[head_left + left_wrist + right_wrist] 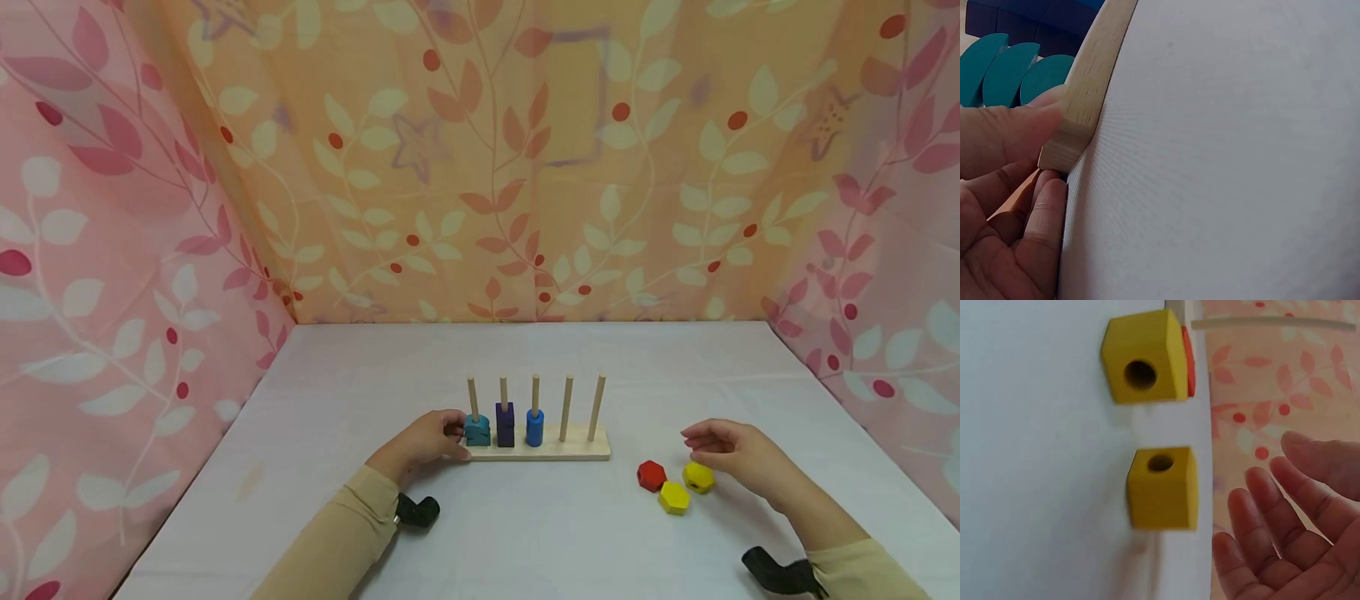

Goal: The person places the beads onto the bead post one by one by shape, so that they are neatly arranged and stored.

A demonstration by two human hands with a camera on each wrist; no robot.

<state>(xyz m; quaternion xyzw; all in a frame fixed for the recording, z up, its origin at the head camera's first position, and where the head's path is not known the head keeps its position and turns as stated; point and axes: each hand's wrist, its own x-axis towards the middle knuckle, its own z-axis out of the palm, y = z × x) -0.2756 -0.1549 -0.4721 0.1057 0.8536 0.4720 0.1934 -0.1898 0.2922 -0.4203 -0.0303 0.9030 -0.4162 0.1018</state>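
Observation:
A wooden peg board (555, 453) with upright pegs stands on the table. Teal pieces (477, 431) are on its leftmost peg, dark purple blocks (506, 425) on the one beside it and blue pieces (534, 427) on the middle peg; the two right pegs are bare. My left hand (429, 439) holds the board's left end, the thumb against its edge in the left wrist view. Over the loose beads my right hand (738, 454) hovers with relaxed, spread fingers, holding nothing. Beneath it lie a yellow hexagonal bead (699, 477), another yellow bead (674, 498) and a red bead (652, 476).
A white cloth covers the table (360, 358). Patterned curtains (510, 167) hang behind it and along both sides. Each wrist carries a black camera mount, such as the left one (418, 511).

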